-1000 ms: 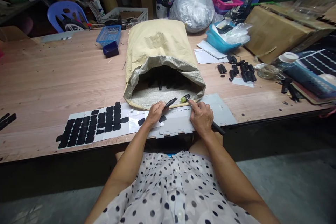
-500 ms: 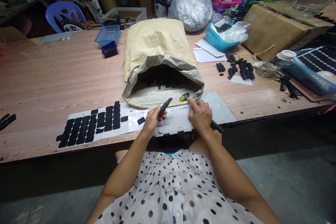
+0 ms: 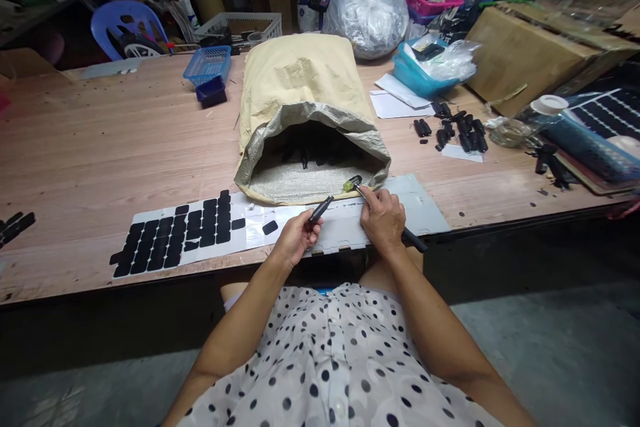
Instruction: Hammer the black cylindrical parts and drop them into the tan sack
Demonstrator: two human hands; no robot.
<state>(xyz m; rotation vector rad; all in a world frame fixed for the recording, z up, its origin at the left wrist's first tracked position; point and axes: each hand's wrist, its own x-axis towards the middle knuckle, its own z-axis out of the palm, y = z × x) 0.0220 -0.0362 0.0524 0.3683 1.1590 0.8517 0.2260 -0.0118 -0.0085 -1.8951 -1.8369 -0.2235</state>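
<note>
My left hand (image 3: 296, 237) is closed around a small black tube-like piece (image 3: 321, 209) with a narrower tip that points up and right. My right hand (image 3: 383, 219) grips a small hammer (image 3: 414, 239): its black handle sticks out below the hand, and its head, with a yellow-green end, lies by the sack's lower lip. A large cream woven sack (image 3: 303, 70) lies with its mouth towards me, dark pieces inside it. Beneath my hands is a flat grey-white board (image 3: 345, 223). A loose black rounded pad (image 3: 270, 227) lies left of my left hand.
A sheet of black adhesive pads (image 3: 165, 240) lies along the table's front edge at left. Several black parts (image 3: 463, 130) are heaped to the right. Behind are blue baskets (image 3: 209, 65), a stuffed clear plastic bag (image 3: 367, 20) and a cardboard box (image 3: 530, 57).
My left hand has shifted slightly and turned, so the black piece now lies lower and more to the right. My right hand keeps its hold on the hammer, nearly still.
</note>
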